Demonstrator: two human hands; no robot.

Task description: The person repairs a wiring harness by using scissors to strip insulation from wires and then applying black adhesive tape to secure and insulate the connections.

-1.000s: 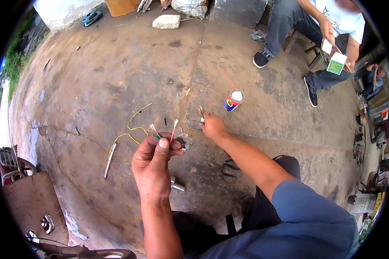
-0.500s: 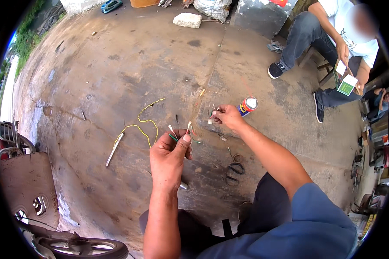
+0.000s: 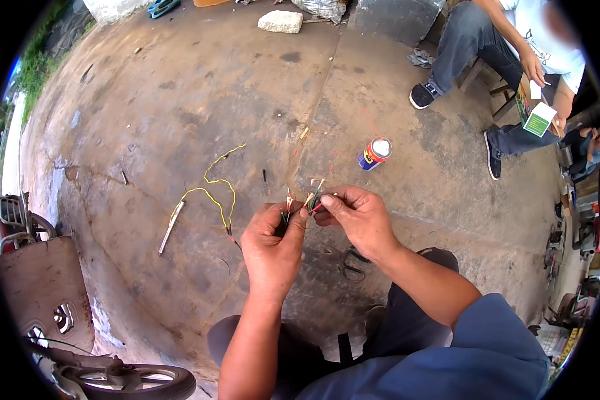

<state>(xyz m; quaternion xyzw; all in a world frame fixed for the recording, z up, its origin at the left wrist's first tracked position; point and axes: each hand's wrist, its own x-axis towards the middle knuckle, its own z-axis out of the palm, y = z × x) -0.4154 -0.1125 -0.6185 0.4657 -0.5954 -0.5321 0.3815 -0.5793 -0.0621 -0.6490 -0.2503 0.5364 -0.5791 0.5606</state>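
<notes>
Thumb and fingers of my left hand [image 3: 275, 237] pinch a small bunch of thin electrical wires [image 3: 311, 202], green, red and pale ones with whitish bare-looking ends. Right beside it, my right hand [image 3: 361, 220] is also closed on wires of the bunch, with a red one showing at its thumb. The two hands meet at the fingertips, which hide the joins between the wires. Left of them a yellow wire [image 3: 215, 191] lies in bends on the ground. Below my right forearm, a black looped cable [image 3: 353, 272] is partly hidden.
A blue, red and white can [image 3: 375, 155] stands beyond my right hand. On the left lies a silver rod-like tool [image 3: 172, 229]. A motorcycle wheel [image 3: 133, 385] is at lower left. A seated person [image 3: 477, 47] holds a small box; a pale stone block [image 3: 280, 22] lies far ahead.
My right hand has come from beside the can, left and nearer, to meet my left hand. It now grips wires at the bunch. My left hand has shifted slightly right.
</notes>
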